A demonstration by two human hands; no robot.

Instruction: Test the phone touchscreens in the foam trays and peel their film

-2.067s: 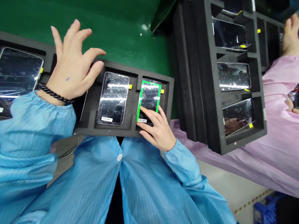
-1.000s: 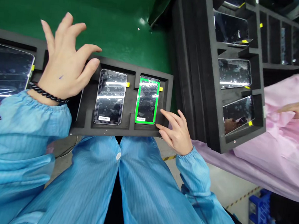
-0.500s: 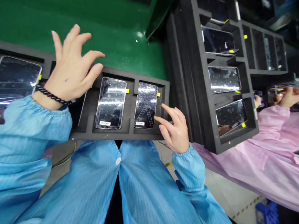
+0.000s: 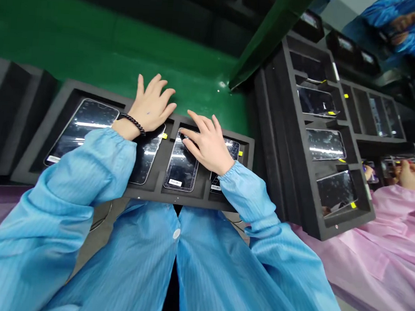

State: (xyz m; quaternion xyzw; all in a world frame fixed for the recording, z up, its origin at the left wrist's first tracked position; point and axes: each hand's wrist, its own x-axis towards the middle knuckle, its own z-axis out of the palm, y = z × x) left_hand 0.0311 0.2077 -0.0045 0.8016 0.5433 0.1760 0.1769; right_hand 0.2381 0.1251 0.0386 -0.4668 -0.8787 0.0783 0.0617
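A black foam tray (image 4: 158,171) in front of me holds several phones in its compartments. My left hand (image 4: 148,110), its fingers spread, is over the upper part of the second phone (image 4: 145,162) and hides some of it. Left of that lies a larger phone (image 4: 91,117). My right hand (image 4: 210,146) has its fingers apart above the third phone (image 4: 183,170); a fingertip is at that screen's top, though touch is hard to make out. The third screen shows a ladder-like line along its edges. Under my right wrist, the fourth phone (image 4: 232,149) is partly covered.
Stacked black foam trays (image 4: 315,173) with phones stand at the right, beside a green post (image 4: 263,40). More black foam (image 4: 2,120) stands at the left. A co-worker in a pink sleeve (image 4: 386,208) has a hand (image 4: 412,175) at the far right.
My right hand has moved left from beside the fourth phone to over the third. My left hand stays spread near the second phone. The camera view has shifted left.
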